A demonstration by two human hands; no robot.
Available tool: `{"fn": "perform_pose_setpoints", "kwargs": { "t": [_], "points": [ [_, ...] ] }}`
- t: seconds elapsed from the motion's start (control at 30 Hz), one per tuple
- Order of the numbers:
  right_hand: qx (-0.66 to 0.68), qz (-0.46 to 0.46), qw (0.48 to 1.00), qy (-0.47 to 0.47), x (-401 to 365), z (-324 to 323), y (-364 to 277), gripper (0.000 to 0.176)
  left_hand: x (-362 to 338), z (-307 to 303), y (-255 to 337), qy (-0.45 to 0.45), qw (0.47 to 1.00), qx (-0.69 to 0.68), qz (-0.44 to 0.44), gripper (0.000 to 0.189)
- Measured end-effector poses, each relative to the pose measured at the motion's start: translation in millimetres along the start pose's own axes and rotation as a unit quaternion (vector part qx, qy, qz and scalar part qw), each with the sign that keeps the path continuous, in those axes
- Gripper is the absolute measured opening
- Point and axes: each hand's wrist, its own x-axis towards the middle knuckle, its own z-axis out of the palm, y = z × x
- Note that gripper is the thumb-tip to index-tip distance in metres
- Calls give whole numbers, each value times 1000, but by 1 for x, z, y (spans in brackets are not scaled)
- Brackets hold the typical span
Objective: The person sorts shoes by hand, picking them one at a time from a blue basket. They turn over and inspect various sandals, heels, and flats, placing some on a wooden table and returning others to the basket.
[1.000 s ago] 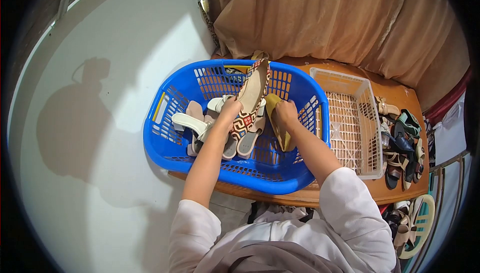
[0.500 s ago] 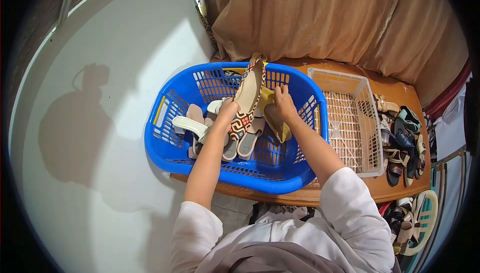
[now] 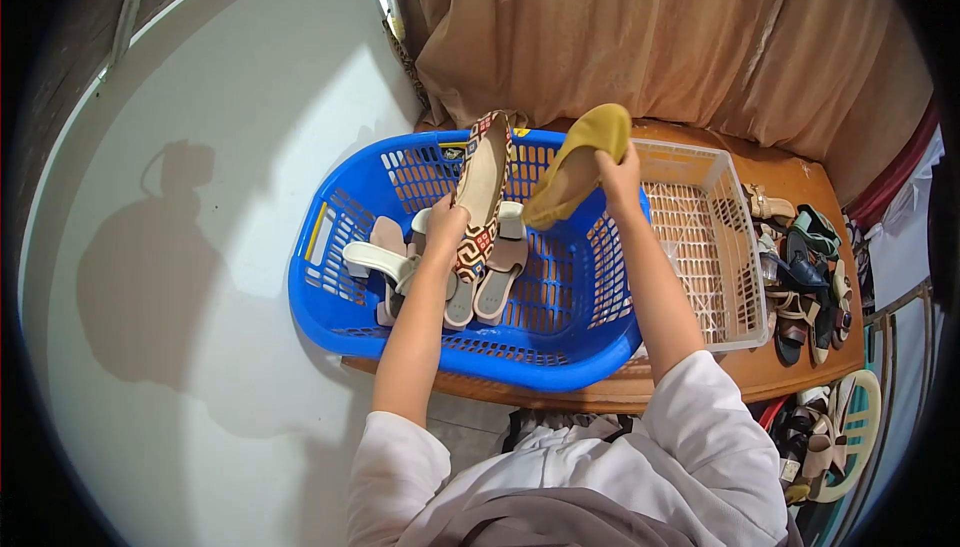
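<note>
Head view: a pale wall [image 3: 200, 147] fills the left side, and a tan curtain [image 3: 650, 37] hangs across the top behind a wooden table [image 3: 775, 372]. On the table's left end stands a blue plastic laundry basket [image 3: 500, 352], its near side reaching past the table's front edge. Just beside it on the right, touching its rim, sits a white slatted crate [image 3: 700, 157]. Further right a heap of mixed sandals [image 3: 800, 277] lies on the tabletop, and more footwear shows below the table's corner. The person's white sleeves [image 3: 700, 417] come in from the bottom, both forearms stretched out over the basket. The patterned flat shoe [image 3: 480, 197], with a red, black and cream geometric print, is held nearly upright above the basket's middle, toe down and cream insole facing the camera. The left hand [image 3: 445, 230] has its fingers wrapped around the lower part of that shoe. The mustard flat shoe [image 3: 580, 162] is raised higher, above the basket's far right rim and near the crate, tilted with one end up. The right hand [image 3: 620, 172] grips it from the right, fingers curled closed on its edge. Down in the basket lie a pair of beige slides [image 3: 490, 282] and a white strappy sandal [image 3: 375, 257] to their left.
</note>
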Motion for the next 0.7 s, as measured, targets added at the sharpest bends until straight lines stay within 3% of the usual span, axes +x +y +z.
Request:
{"fn": "perform_pose_setpoints", "kwargs": {
  "t": [0.1,0.13,0.27,0.4,0.6,0.7],
  "points": [
    [324,94,941,34,-1,-1,-13,32,-5,-1,9,28,997,74,15,46],
    [354,113,928,18,-2,-2,-16,31,-2,-3,5,31,994,100,16,46],
    [386,138,911,-37,-3,4,-11,32,20,-1,-23,0,994,111,6,47],
    [375,145,913,-65,-11,16,-17,33,10,4,-14,-80,991,103,10,53],
    [334,197,916,-103,-7,12,-12,31,11,6,-18,-103,987,121,28,55],
    [306,225,916,-128,-8,15,-11,32,-5,10,0,-109,982,151,37,47]
  ]
}}
